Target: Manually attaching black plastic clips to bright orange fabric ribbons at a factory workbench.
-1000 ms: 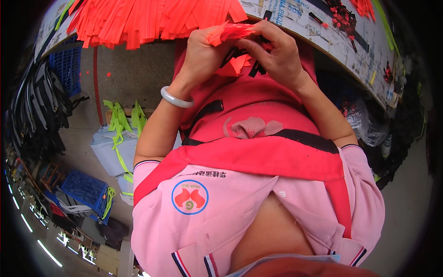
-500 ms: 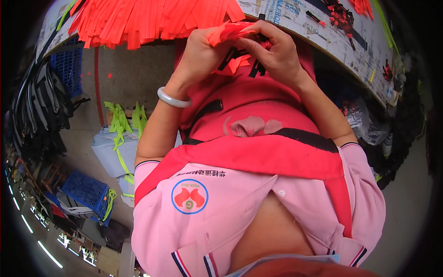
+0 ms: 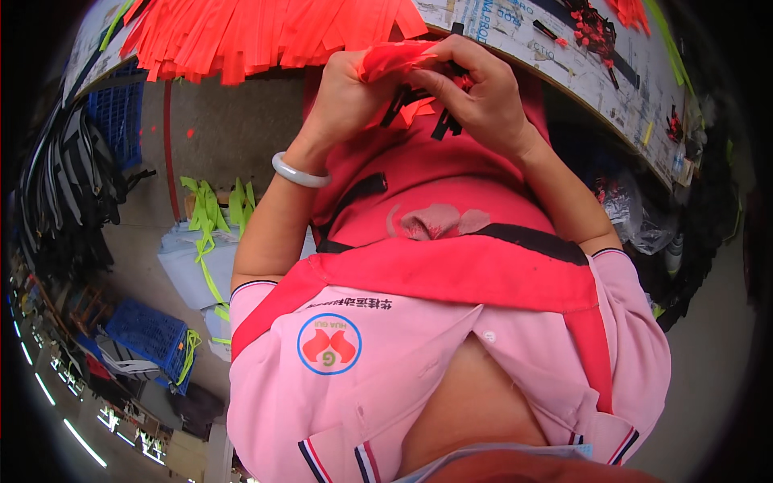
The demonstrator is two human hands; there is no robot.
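Leftmost, black-and-grey straps [image 3: 68, 185] hang beside a blue plastic crate [image 3: 117, 125]. Next, a fringe of orange-red strips [image 3: 266, 36] drapes over the table [image 3: 600, 88] edge. Left hand [image 3: 346, 97]: fingers clamped on a folded orange-red bundle [image 3: 394, 60], held in front of the apron, just off the table edge. Right hand [image 3: 487, 97]: fingers curled around black strips [image 3: 447, 125], ends jutting below; cannot tell whether its fingertips also grip the bundle. Farther right, red-and-black pieces [image 3: 594, 36] lie heaped on the table.
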